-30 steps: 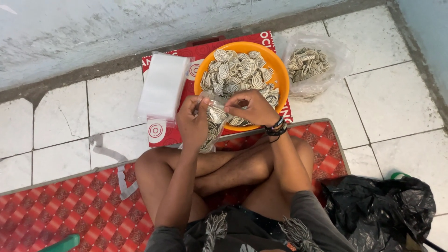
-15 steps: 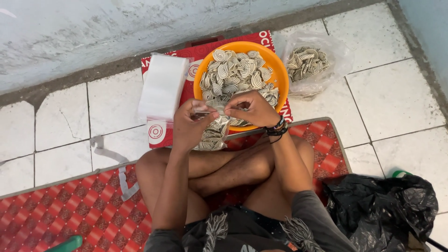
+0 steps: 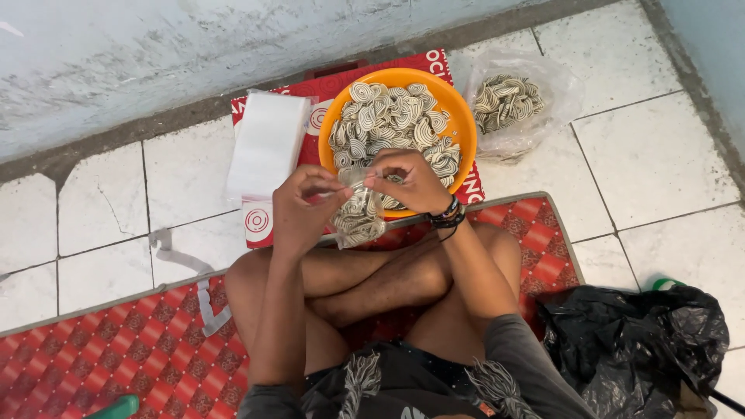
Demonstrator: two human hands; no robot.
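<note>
I sit cross-legged on a red patterned mat (image 3: 116, 349). Both hands hold a small clear plastic bag (image 3: 358, 213) filled with spiral-striped round snacks, pinching it by its top. My left hand (image 3: 304, 208) grips the bag's left top edge; my right hand (image 3: 410, 180), with dark bracelets at the wrist, grips the right top edge. Just beyond the hands sits an orange bowl (image 3: 458, 105) heaped with the same spiral snacks (image 3: 388, 116).
A stack of white empty plastic bags (image 3: 268, 143) lies left of the bowl on a red printed sheet (image 3: 423, 62). A clear bag of snacks (image 3: 508, 105) rests on white tiles to the right. A black plastic bag (image 3: 636, 349) lies at lower right. A grey wall runs along the top.
The hands shifted from dropping snacks into the bag to drawing its top edge taut between them; the bag hangs slightly lower.
</note>
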